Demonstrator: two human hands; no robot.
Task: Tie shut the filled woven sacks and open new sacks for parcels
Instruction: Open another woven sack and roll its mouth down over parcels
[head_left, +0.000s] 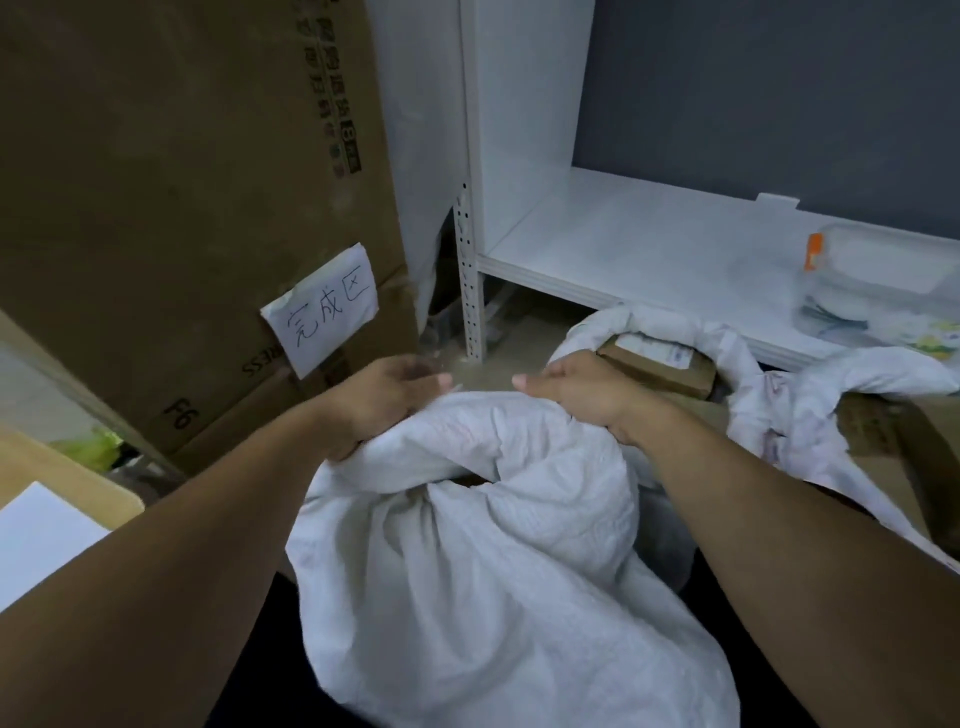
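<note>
— Where is the sack on your feed?

— The filled white woven sack (467, 597) sits right below me, in the lower middle of the head view, between my two forearms. Its mouth is gathered into thick folds, with a small dark gap showing at the centre.

— And the hands?

— My left hand (382, 400) is clamped on a bunch of fabric at the left side of the mouth; the fingers are blurred, so I cannot tell how they lie. My right hand (576, 389) grips the bunched fabric on the right side, fingers curled into it, thumb pointing toward the left hand. The hands are near each other but apart.

— Anything around it?

— Just to the right stands a second white woven sack with a rolled-down rim (675, 317), open, with a brown cardboard parcel (654, 364) inside. Behind it is a white metal shelf (649, 244) carrying a clear plastic bag with an orange tag (872, 280). On my left stands a tall brown cardboard box (156, 208) with a handwritten white paper note (324, 306) stuck to it.
</note>
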